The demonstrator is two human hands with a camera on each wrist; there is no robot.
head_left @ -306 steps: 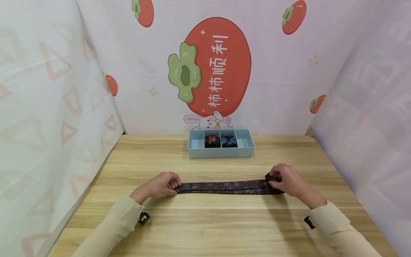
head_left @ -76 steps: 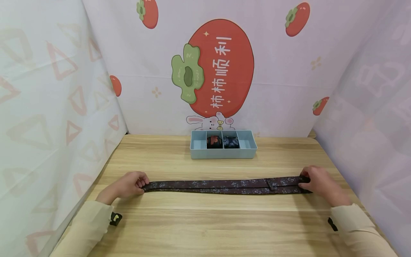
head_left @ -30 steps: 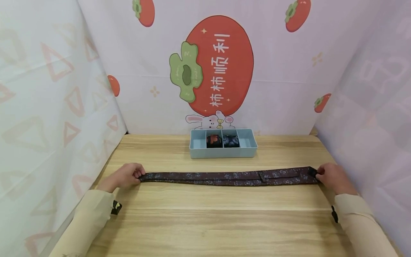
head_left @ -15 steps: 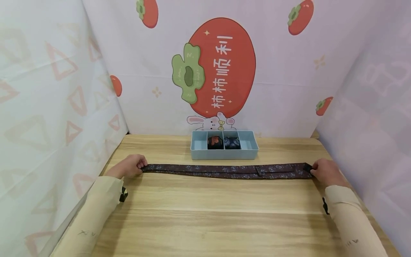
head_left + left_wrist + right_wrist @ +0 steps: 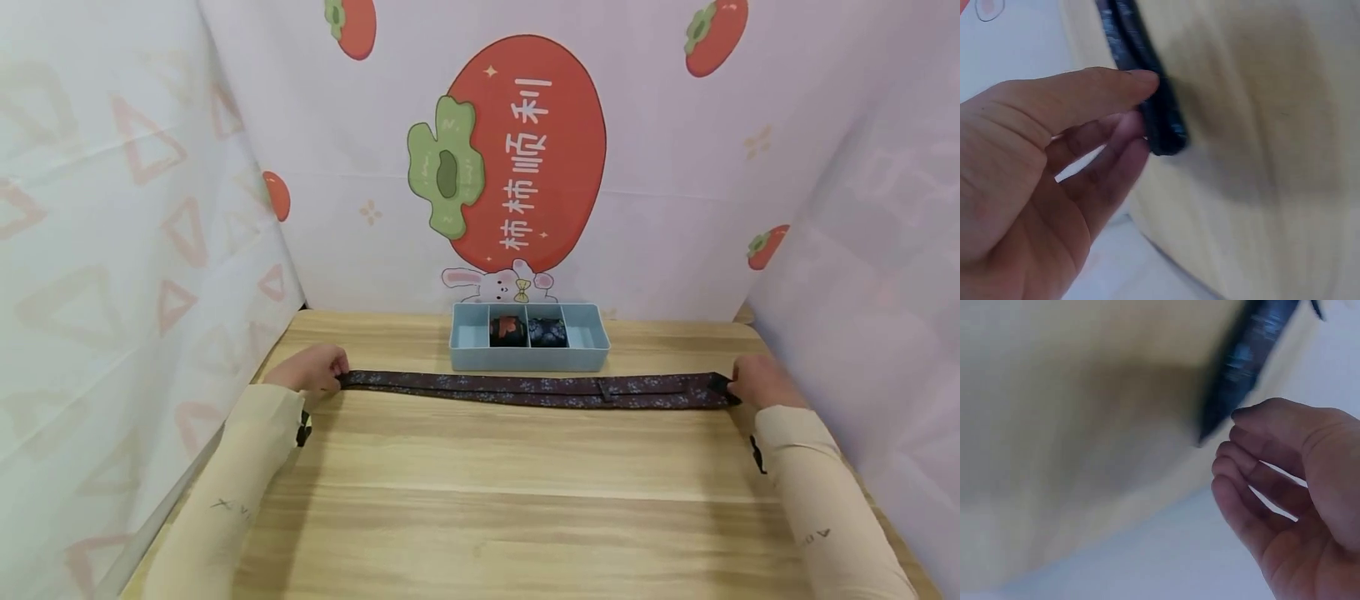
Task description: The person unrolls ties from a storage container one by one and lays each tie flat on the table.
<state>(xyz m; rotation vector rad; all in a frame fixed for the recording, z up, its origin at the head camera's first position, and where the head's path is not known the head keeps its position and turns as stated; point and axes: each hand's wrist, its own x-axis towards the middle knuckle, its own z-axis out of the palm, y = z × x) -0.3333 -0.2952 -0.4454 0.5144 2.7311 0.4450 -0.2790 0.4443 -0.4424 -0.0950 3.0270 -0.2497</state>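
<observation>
A dark maroon necktie (image 5: 525,392) with small blue flowers stretches sideways across the table, its back with a small keeper loop (image 5: 605,390) facing up. At its narrower left end, my left hand (image 5: 317,368) pinches the tie between thumb and fingers. The left wrist view shows the tie's doubled dark end (image 5: 1166,134) sticking out just past the fingertips. My right hand (image 5: 767,382) pinches the edge of the wide end by its dark pointed tip. In the right wrist view this wide end (image 5: 1241,369) is blurred and the thumb lies on its edge.
Just behind the tie stands a light blue divided box (image 5: 529,359). Its two middle compartments hold a rolled dark cloth with a red pattern (image 5: 508,332) and a rolled blue-flowered one (image 5: 547,332). A printed curtain (image 5: 352,258) hangs behind the wooden table (image 5: 480,500).
Earlier the tie's right part was bunched in my right hand; both hands have since spread apart and drawn it out longer. Over the last second they have moved it away from me toward the box.
</observation>
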